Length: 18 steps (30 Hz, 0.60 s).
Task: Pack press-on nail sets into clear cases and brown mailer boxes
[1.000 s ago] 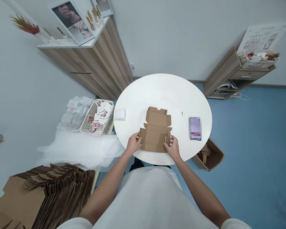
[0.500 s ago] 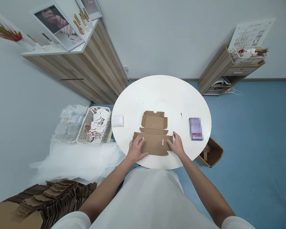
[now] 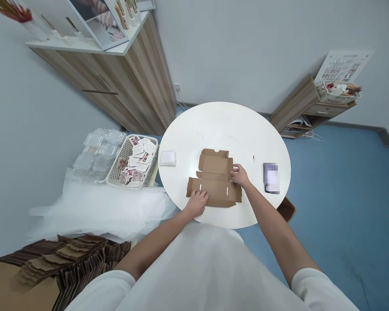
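Observation:
An unfolded brown cardboard mailer box (image 3: pixel 215 190) lies on the round white table (image 3: pixel 227 125), its lid panel away from me and its slotted panel close to me. My left hand (image 3: pixel 197 204) grips its near edge left of the middle, fingers bent over the slotted panel. At the right side, my right hand (image 3: pixel 240 176) has its fingers closed on the side flap near the crease between the two panels. The thumb of my left hand is hard to make out.
On the table are a small white stack (image 3: pixel 167 158) at left and a blurred purple pack (image 3: pixel 271 178) at right. A white basket of cards (image 3: pixel 132 162), clear plastic boxes (image 3: pixel 100 151), white sheets (image 3: pixel 100 211) and folded cardboard (image 3: pixel 81 263) stand at left.
My right hand has moved up from the near panel's right end to the side flap by the crease. My left hand has shifted rightward along the near edge. The view has tilted.

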Each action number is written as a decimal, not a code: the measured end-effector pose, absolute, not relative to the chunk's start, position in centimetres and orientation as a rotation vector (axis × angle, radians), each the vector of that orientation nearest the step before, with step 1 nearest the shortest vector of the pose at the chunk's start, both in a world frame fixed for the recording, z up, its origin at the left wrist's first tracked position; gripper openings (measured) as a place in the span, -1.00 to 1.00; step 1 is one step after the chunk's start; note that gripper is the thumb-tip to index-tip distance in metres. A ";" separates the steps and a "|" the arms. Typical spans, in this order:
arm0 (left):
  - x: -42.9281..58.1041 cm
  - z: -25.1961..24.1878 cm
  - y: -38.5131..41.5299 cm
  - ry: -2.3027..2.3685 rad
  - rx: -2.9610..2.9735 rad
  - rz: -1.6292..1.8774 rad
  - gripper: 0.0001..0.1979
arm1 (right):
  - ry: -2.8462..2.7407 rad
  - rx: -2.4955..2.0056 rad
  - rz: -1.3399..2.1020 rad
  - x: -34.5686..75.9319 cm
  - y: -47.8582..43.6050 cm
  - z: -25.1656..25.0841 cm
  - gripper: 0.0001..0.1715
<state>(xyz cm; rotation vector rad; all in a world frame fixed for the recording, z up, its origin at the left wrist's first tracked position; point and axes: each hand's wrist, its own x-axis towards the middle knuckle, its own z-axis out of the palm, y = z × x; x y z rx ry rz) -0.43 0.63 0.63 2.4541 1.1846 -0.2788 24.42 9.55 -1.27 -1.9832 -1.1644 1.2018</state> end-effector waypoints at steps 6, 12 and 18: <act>-0.7 0.6 1.3 1.189 2.451 -0.282 -0.34 | -1.134 -2.045 1.119 24.2 8.3 -0.8 -0.55; -0.6 0.6 1.6 1.197 2.430 -0.295 -0.17 | -1.109 -2.093 1.044 24.5 7.3 -0.4 -0.57; -0.5 1.1 1.7 1.251 2.538 -0.195 0.18 | -1.090 -2.038 1.134 24.7 5.1 0.1 -0.58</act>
